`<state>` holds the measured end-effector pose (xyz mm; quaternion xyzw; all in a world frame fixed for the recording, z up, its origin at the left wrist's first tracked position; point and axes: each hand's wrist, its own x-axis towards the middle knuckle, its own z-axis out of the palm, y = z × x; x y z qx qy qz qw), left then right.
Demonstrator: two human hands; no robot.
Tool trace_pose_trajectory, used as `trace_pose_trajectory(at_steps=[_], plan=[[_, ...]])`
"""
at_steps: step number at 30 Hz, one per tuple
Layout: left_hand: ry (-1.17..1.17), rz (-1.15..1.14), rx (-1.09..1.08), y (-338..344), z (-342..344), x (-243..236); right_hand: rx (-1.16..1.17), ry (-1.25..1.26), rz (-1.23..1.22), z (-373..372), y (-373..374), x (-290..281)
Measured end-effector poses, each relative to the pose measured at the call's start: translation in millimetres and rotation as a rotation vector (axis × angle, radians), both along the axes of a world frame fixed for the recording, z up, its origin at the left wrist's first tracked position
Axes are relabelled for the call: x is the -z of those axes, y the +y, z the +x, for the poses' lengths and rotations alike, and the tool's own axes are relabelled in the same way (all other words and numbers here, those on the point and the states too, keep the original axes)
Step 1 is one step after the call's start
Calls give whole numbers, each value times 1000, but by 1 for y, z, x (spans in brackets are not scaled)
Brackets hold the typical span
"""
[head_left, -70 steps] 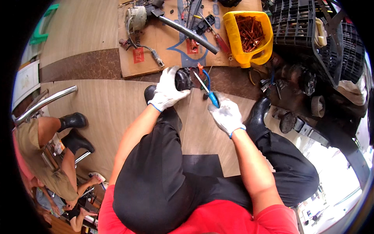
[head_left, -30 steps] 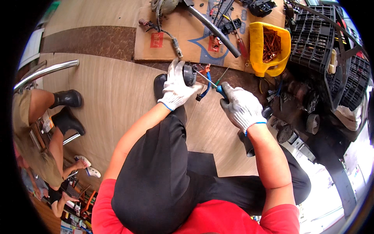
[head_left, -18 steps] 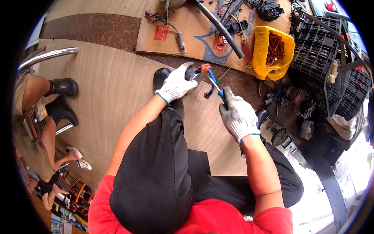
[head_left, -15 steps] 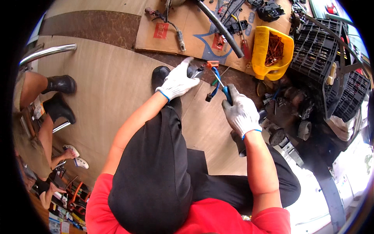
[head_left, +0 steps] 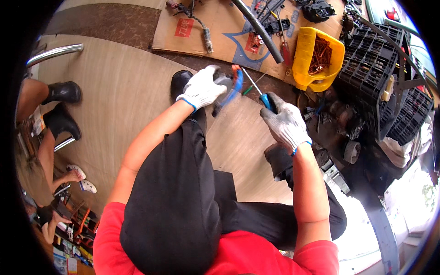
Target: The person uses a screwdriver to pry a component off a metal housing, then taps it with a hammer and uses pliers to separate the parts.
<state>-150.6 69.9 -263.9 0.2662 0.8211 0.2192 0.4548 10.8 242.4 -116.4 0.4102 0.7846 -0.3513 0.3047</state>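
Note:
My left hand [head_left: 201,89], in a white knit glove with grey fingertips, is closed round a dark piece, mostly hidden by the fingers. Beside it is a blue wire lead [head_left: 233,91] with an orange connector [head_left: 236,69] at its upper end and a dark end below, smeared by motion. My right hand [head_left: 286,119], gloved alike, grips a screwdriver [head_left: 265,101] by its blue handle, its metal shaft pointing up and left. The tip ends close to the orange connector, apart from it. A thin green-handled tool [head_left: 248,90] lies on the floor between the hands.
Flattened cardboard [head_left: 211,23] ahead bears a black tube [head_left: 259,30], a cable with a plug [head_left: 208,41] and a red-handled screwdriver [head_left: 284,50]. A yellow cut-open jug [head_left: 301,55] holds copper-coloured pieces. Black crates [head_left: 371,59] stand right; another person's boots [head_left: 64,91] are left.
My left hand has shifted slightly left, and the blue lead has swung left with it. The screwdriver tip, earlier against the lead near the orange connector, now stands apart from it.

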Motion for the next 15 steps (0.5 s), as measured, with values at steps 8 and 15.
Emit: trace_pose_trajectory(at_steps=[8, 15], plan=[[-130, -116, -10, 14, 8, -25, 14, 398, -169, 2, -6, -25], [107, 84, 49, -8, 28, 13, -181, -21, -36, 18, 6, -3]])
